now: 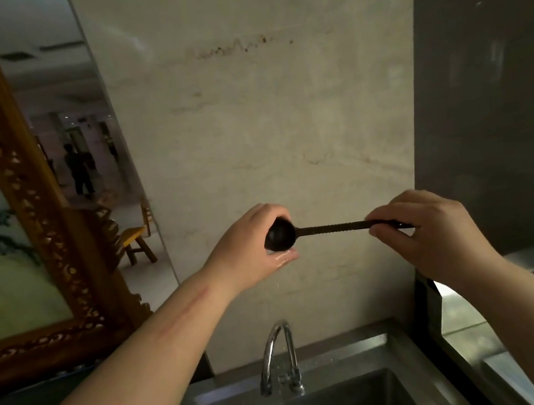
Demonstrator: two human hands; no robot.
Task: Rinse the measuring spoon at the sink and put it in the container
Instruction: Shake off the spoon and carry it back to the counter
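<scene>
Above steel sink [378,355], black measuring spoon [301,232] between both hands

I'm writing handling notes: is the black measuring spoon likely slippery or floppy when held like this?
Probably slippery: the left hand cupping the bowl looks wet. Likely stiff: the measuring spoon spans straight between both hands without sagging. It seems light, since the right hand pinches its handle end with the fingertips.

Open air above sink [347,356]; only faucet [278,356] in the way
</scene>
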